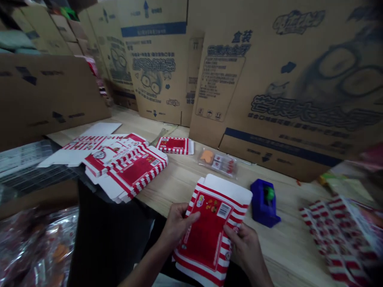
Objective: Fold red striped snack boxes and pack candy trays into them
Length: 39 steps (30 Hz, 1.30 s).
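A red and white striped carton [206, 235] with white flaps at its top is held between both hands, over the table's near edge. My left hand [178, 223] grips its left side, thumb on the red face. On its right side, my right hand [243, 239] grips the edge with the thumb in front. Beyond the carton lies a clear plastic packet [218, 161] with an orange piece and small white pieces. A blue tape dispenser [265, 202] stands just right of the carton. To the left is a pile of flat striped cartons [134, 171].
A small striped box [175, 146] lies at the back of the wooden table [179, 175]. Large cardboard boxes [221, 95] wall the rear. Filled striped boxes [338, 235] sit at right. Clear packets [44, 247] fill a container at lower left.
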Motion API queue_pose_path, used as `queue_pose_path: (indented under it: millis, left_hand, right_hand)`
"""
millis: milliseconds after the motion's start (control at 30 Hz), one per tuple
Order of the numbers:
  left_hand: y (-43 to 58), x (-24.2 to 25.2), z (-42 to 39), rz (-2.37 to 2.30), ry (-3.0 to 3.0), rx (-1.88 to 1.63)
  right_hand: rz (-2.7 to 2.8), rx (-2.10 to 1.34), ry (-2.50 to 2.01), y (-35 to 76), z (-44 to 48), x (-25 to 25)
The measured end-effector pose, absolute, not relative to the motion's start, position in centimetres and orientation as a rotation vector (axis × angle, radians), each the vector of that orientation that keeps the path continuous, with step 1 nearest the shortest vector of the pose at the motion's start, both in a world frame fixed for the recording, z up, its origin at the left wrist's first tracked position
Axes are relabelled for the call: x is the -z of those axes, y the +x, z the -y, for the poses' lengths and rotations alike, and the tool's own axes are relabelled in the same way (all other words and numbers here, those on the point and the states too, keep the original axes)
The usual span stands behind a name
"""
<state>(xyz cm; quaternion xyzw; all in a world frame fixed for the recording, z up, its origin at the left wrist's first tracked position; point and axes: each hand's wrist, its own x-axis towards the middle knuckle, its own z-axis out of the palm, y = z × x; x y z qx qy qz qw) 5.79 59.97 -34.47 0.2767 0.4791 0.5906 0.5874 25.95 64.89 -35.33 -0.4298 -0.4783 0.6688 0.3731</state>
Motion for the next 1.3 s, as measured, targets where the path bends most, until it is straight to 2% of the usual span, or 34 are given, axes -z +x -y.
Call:
queue_pose_path:
  millis: [267,500,833,933,1167,1300]
  left_hand:
    - [5.3,34.1,-60.1,-0.971,0.784,-1.474]
    - [5.5,36.9,-60.2,-1.132,0.92,-1.477]
    - [4.2,38.8,-60.5,-1.293,0.861,-1.438]
    - [3.8,38.7,-61.5,-1.263,0.788,-1.476]
    - [2.6,37.8,-63.6,-1.038,0.56,-1.445]
    - [2.4,37.8,-63.8,-1.106,0.793,-1.374]
  right_hand:
    - [1.349,-1.943,-1.012,26.7,-63.5,37.1]
    - [1.374,-1.372,-1.096,27.4,-65.1,37.4]
    - [1.795,-1.09,-0.954,27.2,-67.8,38.5]
    - [1.776,-1.158,-0.957,26.8,-68.8,38.4]
    - [1.435,-1.595,-0.933,25.9,-70.5,38.6]
    - [1.634,-1.541,-0.959,26.0,-70.6,38.5]
